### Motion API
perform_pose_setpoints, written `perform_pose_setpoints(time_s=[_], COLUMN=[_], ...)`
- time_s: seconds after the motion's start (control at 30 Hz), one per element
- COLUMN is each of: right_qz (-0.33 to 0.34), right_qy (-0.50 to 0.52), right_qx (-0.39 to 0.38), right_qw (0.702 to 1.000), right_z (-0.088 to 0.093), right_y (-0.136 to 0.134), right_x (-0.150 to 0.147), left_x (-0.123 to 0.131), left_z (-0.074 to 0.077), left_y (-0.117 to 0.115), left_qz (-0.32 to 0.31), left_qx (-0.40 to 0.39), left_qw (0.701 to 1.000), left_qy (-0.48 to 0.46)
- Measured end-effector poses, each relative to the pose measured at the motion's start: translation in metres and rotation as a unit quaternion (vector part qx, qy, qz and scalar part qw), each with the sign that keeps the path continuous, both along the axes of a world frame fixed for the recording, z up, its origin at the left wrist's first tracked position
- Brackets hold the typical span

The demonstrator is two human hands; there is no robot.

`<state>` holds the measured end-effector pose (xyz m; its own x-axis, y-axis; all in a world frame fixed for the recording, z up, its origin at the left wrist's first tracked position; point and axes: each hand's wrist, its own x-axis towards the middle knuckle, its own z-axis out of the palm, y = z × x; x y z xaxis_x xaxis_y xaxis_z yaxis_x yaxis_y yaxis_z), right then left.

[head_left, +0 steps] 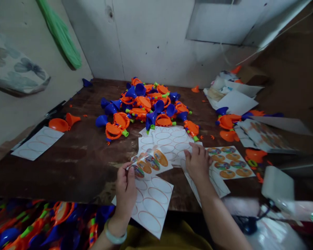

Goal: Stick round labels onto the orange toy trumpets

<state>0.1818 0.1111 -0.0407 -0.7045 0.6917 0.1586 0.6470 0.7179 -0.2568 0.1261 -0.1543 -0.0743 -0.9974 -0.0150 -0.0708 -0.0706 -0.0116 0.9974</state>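
My left hand (126, 189), thumb and fingers pinched, holds a sticker sheet (160, 158) with oval printed stickers by its left edge. Beneath that hand lies a white backing sheet (152, 208) with empty oval outlines, overhanging the table's front edge. My right hand (199, 165) rests palm down with its fingers apart, touching backing sheets (169, 137) at the middle of the table. What lies under its palm is hidden. Just right of it is another sheet of oval stickers (228, 161). Behind the sheets rises a pile of orange and blue toy trumpets (143, 102).
A peeled sheet (39, 142) and an orange toy part (58, 124) lie at the left. More toy trumpets (62, 222) fill the space below the table's front edge. A blurred stack of sticker sheets (268, 135) and crumpled papers (232, 93) stand at the right.
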Motion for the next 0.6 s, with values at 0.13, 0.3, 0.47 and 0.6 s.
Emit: perform_pose_setpoints(time_s=[0.13, 0.3, 0.47, 0.6], right_qz=[-0.058, -0.091, -0.120, -0.128], right_qy=[-0.012, -0.028, -0.012, 0.004], right_qx=[0.004, -0.002, 0.007, -0.014], right_qw=[0.998, 0.996, 0.993, 0.992], right_z=[-0.003, -0.007, -0.009, 0.002], right_y=[0.010, 0.017, 0.014, 0.026], right_x=[-0.002, -0.004, -0.007, -0.007], left_x=[-0.005, -0.012, -0.021, -0.024], left_z=[-0.006, -0.012, -0.017, -0.019], left_y=[0.000, 0.008, 0.022, 0.024], left_qz=[0.071, 0.152, 0.185, 0.187], left_qx=[0.069, 0.168, 0.239, 0.261], left_qw=[0.995, 0.974, 0.952, 0.945], left_qy=[-0.014, -0.027, -0.049, -0.060])
